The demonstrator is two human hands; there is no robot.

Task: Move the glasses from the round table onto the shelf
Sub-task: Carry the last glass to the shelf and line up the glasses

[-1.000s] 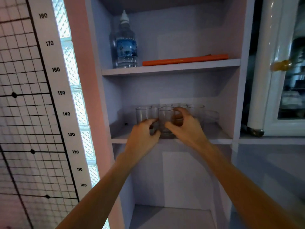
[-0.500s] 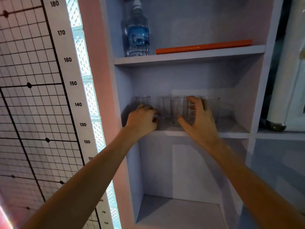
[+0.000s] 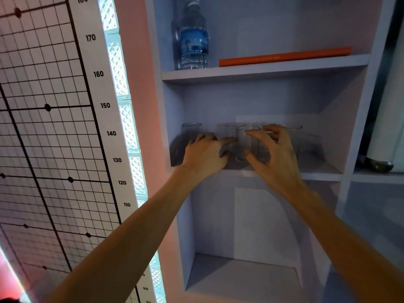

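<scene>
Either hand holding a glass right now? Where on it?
Cannot be told. Right hand: thumb and forefinger spread beside front glass. Left hand covers lower part of left glass. Both stand on the shelf.

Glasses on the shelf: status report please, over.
Left hand at leftmost glass, right hand at front glass, grips unclear. Both upright on middle shelf. Other glasses close behind.

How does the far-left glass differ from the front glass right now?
Far-left glass stands alone by the shelf wall; front glass stands ahead of the back row. Left hand covers the far-left glass's lower part; right hand brackets the front glass. Both clear, upright.
</scene>
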